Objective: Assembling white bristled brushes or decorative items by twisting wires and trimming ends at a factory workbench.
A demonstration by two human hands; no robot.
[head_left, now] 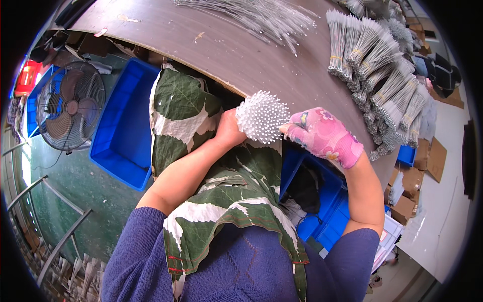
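Note:
A thick round bundle of thin wire tube brushes [262,117] points its white tips up toward me at the table's near edge. My bare left hand [231,129] is closed around its left side, and the lower part of the bundle is hidden. At its right edge is my right hand [324,135], in a pink flowered glove. Its thumb and finger are pinched together against the outer tips; whatever is between them is too small to make out. A green and white leaf-patterned apron [221,201] covers my lap below both hands.
Loose wire brushes [251,15] lie across the brown table [201,53] at the back. Tied brush bundles [377,70] are piled at the right. A blue bin [126,126] and a standing fan [72,106] are at the left; another blue crate [329,201] sits below my right arm.

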